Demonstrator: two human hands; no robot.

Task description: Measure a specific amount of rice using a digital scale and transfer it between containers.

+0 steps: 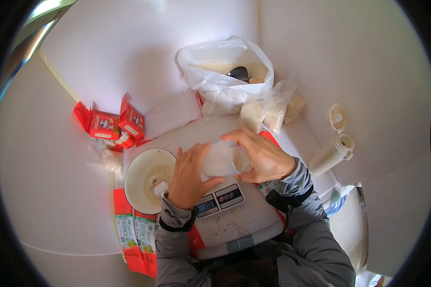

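My right hand (pixel 264 156) curls around a clear plastic container or bag (pixel 241 159) with a pale, rice-like content at its end. Facing it, my left hand (pixel 190 175) has its thumb spread from its fingers. A whitish, translucent surface (pixel 217 159) lies between the hands; I cannot tell whether it is part of the container or the scale's platform, or whether my left hand grips it. Just below sits a white digital kitchen scale (pixel 221 201) with a lit display. Left of my left hand stands a cream bowl (pixel 132 179) with grains in it, partly hidden by that hand.
At the back, an open white sack (pixel 222 89) of rice holds a black scoop (pixel 239 73). Filled clear bags (pixel 274 109) stand beside it. Red boxes (pixel 106 125) sit at left, red printed pouches (pixel 129 229) at front left. An open cream flask (pixel 330 156) is at right.
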